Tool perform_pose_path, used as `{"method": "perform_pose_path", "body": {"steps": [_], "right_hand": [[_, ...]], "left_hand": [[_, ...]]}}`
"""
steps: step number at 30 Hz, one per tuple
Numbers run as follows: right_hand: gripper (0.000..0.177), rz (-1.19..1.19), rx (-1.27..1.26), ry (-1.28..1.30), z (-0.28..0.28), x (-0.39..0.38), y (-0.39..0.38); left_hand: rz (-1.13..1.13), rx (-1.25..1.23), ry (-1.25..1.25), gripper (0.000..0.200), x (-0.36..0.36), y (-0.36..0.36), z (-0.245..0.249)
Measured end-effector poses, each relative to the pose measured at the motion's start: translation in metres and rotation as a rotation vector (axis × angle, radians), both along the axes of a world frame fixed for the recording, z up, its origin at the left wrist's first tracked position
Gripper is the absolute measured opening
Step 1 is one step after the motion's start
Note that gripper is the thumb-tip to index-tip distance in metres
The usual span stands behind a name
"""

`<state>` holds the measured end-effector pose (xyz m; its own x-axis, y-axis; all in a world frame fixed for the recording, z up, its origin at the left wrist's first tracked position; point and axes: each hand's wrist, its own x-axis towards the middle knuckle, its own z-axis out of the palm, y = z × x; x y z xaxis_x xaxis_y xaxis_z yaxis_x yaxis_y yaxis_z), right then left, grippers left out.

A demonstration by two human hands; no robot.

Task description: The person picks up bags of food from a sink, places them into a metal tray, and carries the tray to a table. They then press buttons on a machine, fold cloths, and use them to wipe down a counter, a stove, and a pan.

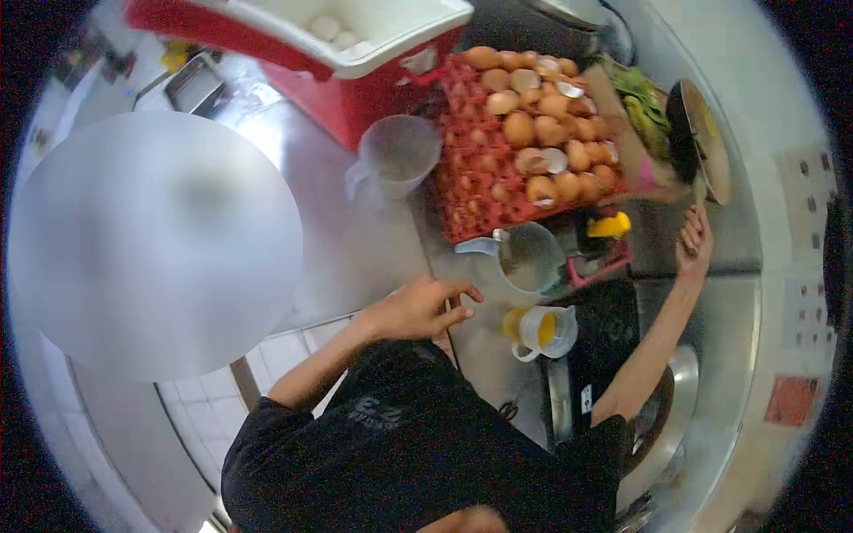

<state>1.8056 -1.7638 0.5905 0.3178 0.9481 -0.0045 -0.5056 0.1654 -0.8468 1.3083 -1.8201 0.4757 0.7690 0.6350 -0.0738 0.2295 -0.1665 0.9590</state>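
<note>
My right hand [696,240] is stretched forward at the right, its fingers closed round the handle of a dark frying pan [682,133]. The pan is seen tilted, almost edge on, with something yellowish at its inner side. My left hand [426,306] hovers in front of my body with thumb and forefinger apart, holding nothing. Just right of it stands a small clear measuring jug [558,333] with yellow liquid. A larger clear jug [530,258] is a little farther off, its handle towards my left hand.
Brown eggs and broken shells [551,129] lie on a red egg tray [462,169]. Another clear jug [398,155] stands left of it, near a red cool box [311,98] with a white rim. Leafy greens [644,107] lie beside the pan. A blurred disc hides the left side.
</note>
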Motion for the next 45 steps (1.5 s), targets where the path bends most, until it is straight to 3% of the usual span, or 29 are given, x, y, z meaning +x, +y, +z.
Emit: {"method": "perform_pose_path", "body": {"steps": [2,4,6,8,9,12,13,14,15,16,18,19,20,21,23,24,25,26,28,30,32,33,35,37,39,41,43,44,45], "right_hand": [[0.025,0.005,-0.048,-0.005,-0.009,-0.019,0.012],[0.033,-0.042,-0.111,-0.211,0.014,-0.039,0.003],[0.040,0.054,-0.089,-0.051,0.018,-0.021,0.004],[0.044,-0.196,-0.155,-0.088,0.031,-0.044,0.003],[0.045,-0.160,-0.163,-0.144,0.025,-0.028,0.006],[0.042,-0.113,-0.223,-0.140,0.012,0.016,0.017],[0.036,-0.198,-0.184,-0.310,0.014,0.009,0.012],[0.033,-0.079,0.032,-0.313,0.012,0.001,-0.005],[0.050,-0.151,-0.305,-0.445,0.041,-0.024,0.000],[0.044,-0.105,-0.189,-0.487,0.043,-0.030,-0.009],[0.040,-0.306,-0.247,-0.789,0.055,-0.044,-0.046],[0.045,-0.613,-0.082,-0.994,0.047,-0.068,-0.047],[0.050,-0.845,-0.199,-1.121,0.035,-0.092,-0.084],[0.034,-0.831,-0.130,-1.261,0.029,-0.123,-0.105],[0.024,-0.706,0.078,-1.142,0.009,-0.185,-0.171],[0.024,-0.481,0.014,-1.162,-0.007,-0.201,-0.210],[0.025,-0.212,-0.106,-0.922,-0.015,-0.219,-0.251],[0.025,-0.214,-0.124,-0.817,-0.045,-0.228,-0.282],[0.028,-0.313,-0.427,-0.787,-0.124,-0.253,-0.347],[0.029,-0.524,-0.894,-1.094,-0.217,-0.283,-0.419],[0.028,-0.308,-1.255,-1.279,-0.264,-0.302,-0.474],[0.039,-0.115,-1.227,-1.164,-0.277,-0.298,-0.492],[0.035,-0.049,-0.974,-0.950,-0.311,-0.286,-0.511],[0.031,0.056,-0.758,-1.048,-0.319,-0.278,-0.520],[0.028,0.174,-0.827,-0.988,-0.304,-0.272,-0.527],[0.028,0.185,-0.837,-1.128,-0.311,-0.265,-0.544],[0.027,0.249,-0.960,-1.099,-0.312,-0.255,-0.563],[0.026,0.193,-0.970,-1.138,-0.332,-0.250,-0.584],[0.025,0.133,-0.979,-1.174,-0.346,-0.245,-0.602]], "left_hand": [[0.182,0.181,-0.012,0.022,-0.019,0.000,-0.017],[0.332,0.087,0.031,0.021,-0.042,0.009,-0.023],[0.570,0.061,0.056,0.020,-0.055,0.023,-0.019],[0.672,0.154,0.033,0.021,-0.060,0.037,-0.017],[0.689,0.183,0.018,0.020,-0.058,0.044,-0.016],[0.609,0.129,0.039,0.019,-0.033,0.057,-0.001],[0.553,0.124,0.036,0.020,-0.023,0.061,-0.004],[0.475,0.166,0.052,0.020,-0.014,0.058,-0.002],[0.403,0.194,0.062,0.020,-0.004,0.057,-0.002],[0.356,0.184,0.011,0.020,0.007,0.050,-0.001],[0.257,0.125,-0.029,0.023,0.026,0.033,-0.009],[0.212,0.077,-0.031,0.025,0.030,0.020,-0.010],[0.135,0.039,-0.027,0.025,0.033,0.009,-0.013],[0.074,0.002,-0.015,0.026,0.039,0.003,-0.013],[-0.105,0.021,0.064,0.023,0.063,-0.022,-0.008],[-0.230,0.079,0.017,0.020,0.075,-0.034,-0.017],[-0.311,0.062,0.081,0.018,0.092,-0.054,-0.003],[-0.422,0.064,0.161,0.018,0.111,-0.069,-0.005],[-0.508,0.079,0.241,0.018,0.134,-0.094,-0.009],[-0.747,0.300,0.308,0.019,0.153,-0.125,-0.022],[-0.814,0.407,0.332,0.019,0.169,-0.151,-0.049],[-0.764,0.459,0.315,0.022,0.166,-0.166,-0.069],[-0.642,0.596,0.336,0.026,0.160,-0.198,-0.101],[-0.603,0.440,0.387,0.027,0.145,-0.226,-0.089],[-0.440,0.371,0.358,0.027,0.103,-0.240,-0.089],[-0.277,0.134,0.243,0.028,0.069,-0.248,-0.070],[-0.261,0.236,0.411,0.031,0.017,-0.236,-0.160],[-0.157,0.315,0.257,0.033,-0.017,-0.224,-0.169],[-0.062,0.183,0.432,0.032,-0.048,-0.208,-0.162]]}}
